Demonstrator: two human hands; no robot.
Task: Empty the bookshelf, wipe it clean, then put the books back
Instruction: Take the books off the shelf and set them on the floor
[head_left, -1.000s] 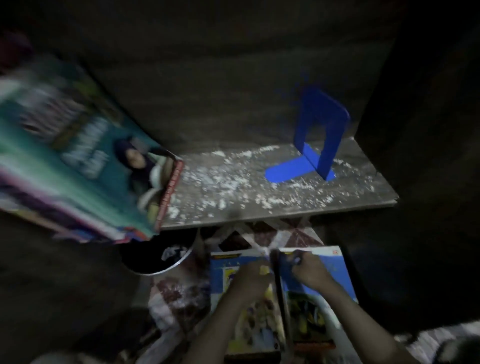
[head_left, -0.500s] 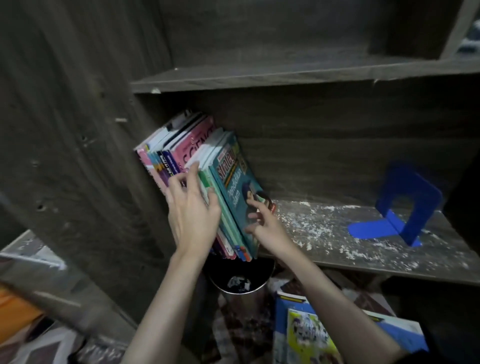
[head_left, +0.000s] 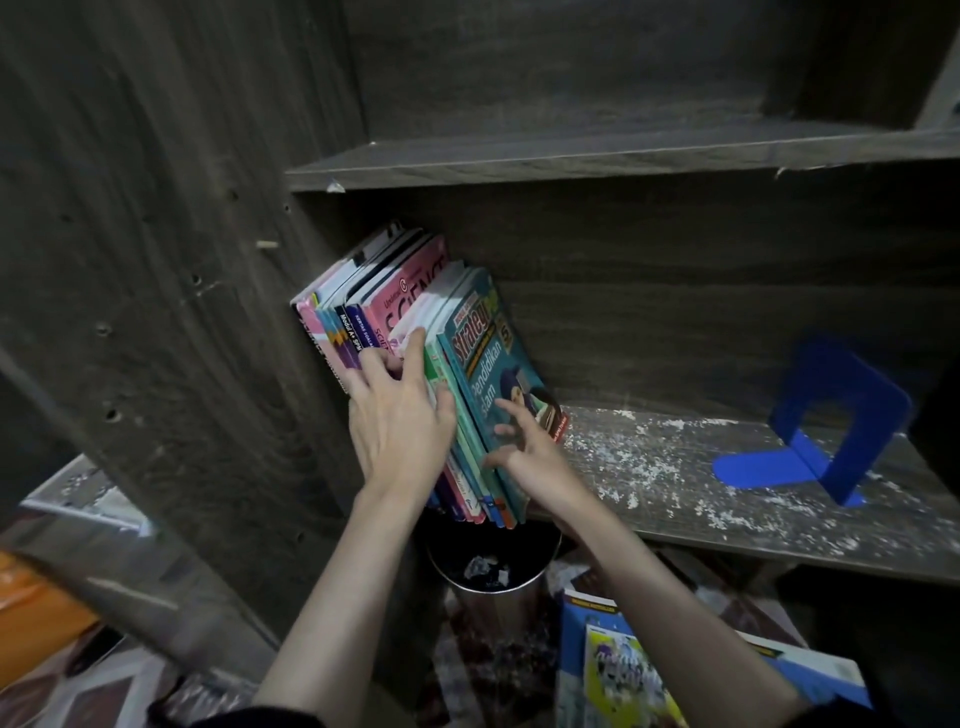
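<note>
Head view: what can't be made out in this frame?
Head view only.
shelved books, lower spines: covered by the left hand.
teal book, lower cover: behind the right hand.
bin, contents: too dark.
floor books, titles: blurred, cut off by the bottom edge.

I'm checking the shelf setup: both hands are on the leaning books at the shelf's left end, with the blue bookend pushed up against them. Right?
Not quite. The head view shows the blue bookend standing apart at the right end, dusty shelf between it and the leaning books. The left hand and right hand do touch them.
</note>
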